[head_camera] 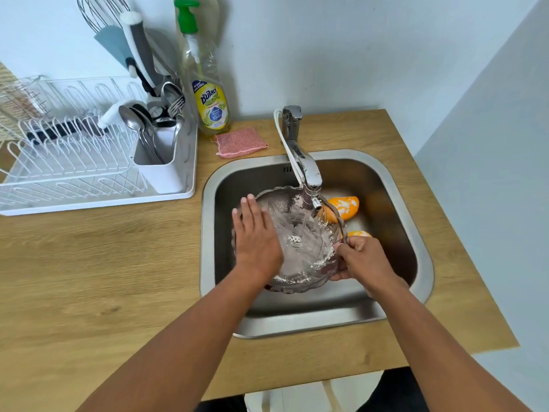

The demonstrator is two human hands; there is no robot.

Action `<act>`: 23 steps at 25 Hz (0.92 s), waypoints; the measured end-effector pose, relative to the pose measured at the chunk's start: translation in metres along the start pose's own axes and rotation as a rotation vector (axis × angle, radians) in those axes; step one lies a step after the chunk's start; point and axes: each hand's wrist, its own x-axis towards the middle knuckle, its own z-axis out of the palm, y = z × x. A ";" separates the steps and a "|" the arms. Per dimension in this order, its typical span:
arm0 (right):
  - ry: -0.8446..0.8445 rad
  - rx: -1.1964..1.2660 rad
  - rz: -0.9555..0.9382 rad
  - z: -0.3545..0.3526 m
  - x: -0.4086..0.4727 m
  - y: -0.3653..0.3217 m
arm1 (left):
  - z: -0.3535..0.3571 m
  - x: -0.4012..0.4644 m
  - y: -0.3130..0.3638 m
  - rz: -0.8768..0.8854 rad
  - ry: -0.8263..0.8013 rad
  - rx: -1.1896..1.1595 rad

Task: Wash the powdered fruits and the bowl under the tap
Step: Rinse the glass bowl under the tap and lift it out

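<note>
Washing the powdered bowl under the tap, centre of the frame.

In the sink, the glass bowl sits tilted under the tap. The right hand grips its rim to steady it, the left hand lies flat and open inside, probably rubbing. Two powdered fruits wait behind. The soap bottle label is not readable.

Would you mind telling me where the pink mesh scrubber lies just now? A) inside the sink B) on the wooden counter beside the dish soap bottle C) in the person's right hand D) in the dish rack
B: the pink mesh scrubber lies flat on the wooden counter, just right of the dish soap bottle and behind the sink.
</note>
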 end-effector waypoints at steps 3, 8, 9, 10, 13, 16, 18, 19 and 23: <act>0.003 0.024 -0.022 0.010 -0.002 0.004 | 0.009 0.006 0.039 0.165 -0.130 -0.206; 0.092 0.053 -0.029 -0.001 0.003 0.007 | -0.001 -0.011 0.050 0.583 -0.316 -0.454; 0.085 0.060 -0.028 -0.005 0.003 0.007 | -0.003 -0.019 0.039 0.624 -0.314 -0.405; 0.074 0.066 -0.029 -0.008 0.003 0.007 | -0.004 -0.025 0.024 0.640 -0.287 -0.317; 0.034 0.077 -0.026 -0.005 0.000 0.005 | -0.009 -0.037 -0.017 0.448 -0.187 -0.009; -0.018 0.142 -0.020 0.009 -0.006 0.002 | -0.018 -0.019 -0.022 0.186 -0.192 0.054; -0.026 0.186 -0.029 0.018 -0.010 -0.001 | -0.019 -0.001 0.000 0.142 -0.177 -0.011; -0.020 0.206 -0.035 0.022 -0.013 -0.002 | -0.019 0.006 0.013 0.158 -0.169 -0.073; 0.105 0.222 -0.037 0.019 -0.009 -0.002 | -0.020 0.000 0.055 0.441 -0.241 -0.410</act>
